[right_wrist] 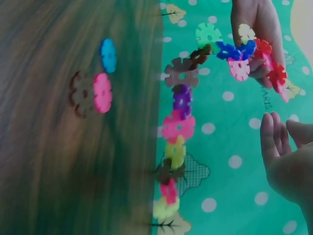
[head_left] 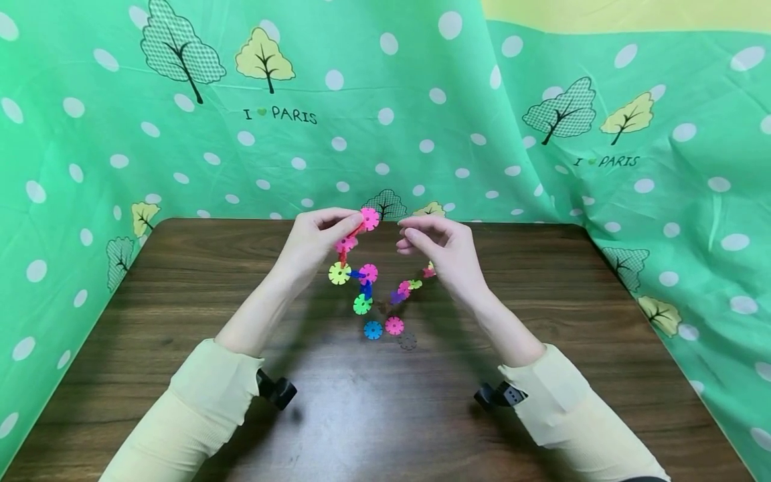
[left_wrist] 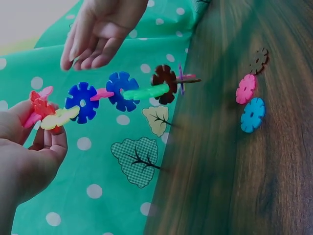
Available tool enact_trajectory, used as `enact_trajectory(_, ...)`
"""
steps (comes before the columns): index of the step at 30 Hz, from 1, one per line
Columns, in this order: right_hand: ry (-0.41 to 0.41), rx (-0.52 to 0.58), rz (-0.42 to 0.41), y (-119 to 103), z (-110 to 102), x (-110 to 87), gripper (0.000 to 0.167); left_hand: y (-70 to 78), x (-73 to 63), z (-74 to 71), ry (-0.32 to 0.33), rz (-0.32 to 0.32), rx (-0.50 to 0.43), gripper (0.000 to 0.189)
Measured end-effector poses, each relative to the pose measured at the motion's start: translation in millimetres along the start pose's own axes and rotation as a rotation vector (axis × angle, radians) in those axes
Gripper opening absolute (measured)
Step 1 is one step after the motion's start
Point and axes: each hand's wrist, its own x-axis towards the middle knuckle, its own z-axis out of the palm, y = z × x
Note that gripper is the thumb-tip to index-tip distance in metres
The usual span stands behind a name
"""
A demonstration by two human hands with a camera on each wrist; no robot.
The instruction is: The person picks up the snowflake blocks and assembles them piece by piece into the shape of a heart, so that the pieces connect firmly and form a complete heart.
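My left hand (head_left: 304, 248) pinches the upper end of a chain of notched plastic snowflake discs, near a pink disc (head_left: 370, 219) and red ones. Below the fingers the chain drops through a yellow disc (head_left: 340, 273), blue and pink discs, and a green disc (head_left: 362, 304). It then bends right through brown to a purple disc (head_left: 397, 296), and its far end passes partly behind my right hand (head_left: 448, 251). That hand is raised beside the left one, apart from the chain. Its fingers are loosely bent, with nothing between them in the right wrist view.
Three loose discs lie on the dark wooden table (head_left: 337, 415): a blue disc (head_left: 373, 330), a pink disc (head_left: 394, 326) and a brown disc (head_left: 407, 341). A green dotted cloth (head_left: 385, 147) hangs behind and beside the table.
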Motion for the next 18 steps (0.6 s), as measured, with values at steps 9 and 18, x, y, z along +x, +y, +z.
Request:
enact_trajectory(9, -0.049, -0.156, 0.038, 11, -19, -17.1, 0.021, -2.4, 0.2, -7.1, 0.063, -0.023, -0.089, 0.033)
enact_trajectory(18, -0.201, -0.286, 0.076, 25, -38, -34.3, 0.022, -4.6, -0.1, -17.1, 0.088, -0.041, -0.14, 0.031)
